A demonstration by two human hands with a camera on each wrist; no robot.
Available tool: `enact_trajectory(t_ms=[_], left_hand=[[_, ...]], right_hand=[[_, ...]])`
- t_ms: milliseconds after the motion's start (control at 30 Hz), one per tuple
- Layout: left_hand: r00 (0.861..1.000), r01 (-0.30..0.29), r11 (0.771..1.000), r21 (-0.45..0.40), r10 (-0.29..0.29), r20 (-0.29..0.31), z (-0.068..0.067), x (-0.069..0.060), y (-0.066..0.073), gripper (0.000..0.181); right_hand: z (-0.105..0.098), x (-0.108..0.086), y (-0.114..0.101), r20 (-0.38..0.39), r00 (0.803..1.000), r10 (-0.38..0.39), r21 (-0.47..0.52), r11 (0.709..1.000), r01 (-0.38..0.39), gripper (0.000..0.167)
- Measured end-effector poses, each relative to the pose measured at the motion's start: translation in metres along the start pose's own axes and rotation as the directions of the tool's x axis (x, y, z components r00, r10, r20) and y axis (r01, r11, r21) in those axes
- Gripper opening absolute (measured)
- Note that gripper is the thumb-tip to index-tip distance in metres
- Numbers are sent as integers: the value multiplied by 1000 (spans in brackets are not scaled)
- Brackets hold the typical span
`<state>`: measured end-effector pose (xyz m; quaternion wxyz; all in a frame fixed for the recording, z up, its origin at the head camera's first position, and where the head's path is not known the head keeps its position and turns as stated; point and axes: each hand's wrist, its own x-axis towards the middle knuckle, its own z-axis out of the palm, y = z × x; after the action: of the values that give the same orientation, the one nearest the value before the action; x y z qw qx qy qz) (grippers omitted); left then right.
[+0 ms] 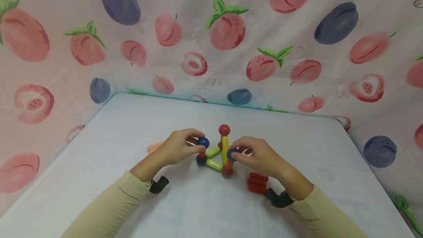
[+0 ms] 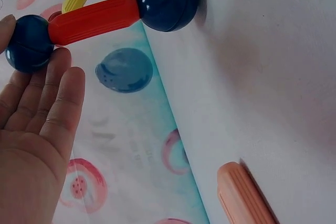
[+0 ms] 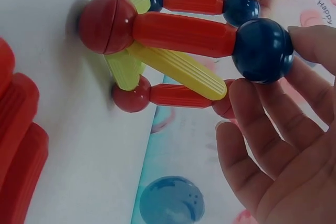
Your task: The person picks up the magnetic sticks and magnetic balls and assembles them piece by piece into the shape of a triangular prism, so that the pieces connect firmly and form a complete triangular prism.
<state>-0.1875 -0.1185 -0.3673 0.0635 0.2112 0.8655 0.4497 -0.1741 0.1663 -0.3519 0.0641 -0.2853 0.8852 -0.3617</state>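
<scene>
A frame of magnetic sticks and balls stands mid-table. Yellow-green sticks (image 1: 214, 164) form its low base, joining a dark blue ball (image 1: 201, 159) and two red ones. Red sticks rise from these corners. My left hand (image 1: 180, 148) pinches the blue ball (image 2: 30, 44) atop the left upright. With thumb and fingers, my right hand (image 1: 262, 155) holds another blue ball (image 3: 262, 51) atop the front upright. A yellow stick (image 3: 178, 69) slants from the front red ball (image 3: 106, 23) toward the rear top red ball (image 1: 224, 130); whether it touches that one I cannot tell.
Several loose red sticks (image 1: 257, 183) lie together beside my right wrist. Pale orange sticks (image 1: 154, 146) lie left of the frame, partly behind my left hand. A fruit-print cloth (image 1: 195, 28) hangs behind the white table (image 1: 185, 212).
</scene>
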Motion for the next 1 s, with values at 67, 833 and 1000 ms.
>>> enact_trajectory(t_ms=[67, 833, 1000], left_hand=[[1000, 0, 1000, -1, 0, -4, 0, 0, 0, 38], [988, 51, 992, 117, -33, -148, -29, -32, -23, 40], [980, 140, 976, 168, -112, -167, -44, -45, -42, 45]], right_hand=[[0, 0, 0, -3, 1000, -7, -10, 1000, 7, 24], [0, -5, -5, 10, 998, 64, -17, 998, -64, 33], [3, -5, -5, 2, 999, 41, -1, 999, -41, 31]])
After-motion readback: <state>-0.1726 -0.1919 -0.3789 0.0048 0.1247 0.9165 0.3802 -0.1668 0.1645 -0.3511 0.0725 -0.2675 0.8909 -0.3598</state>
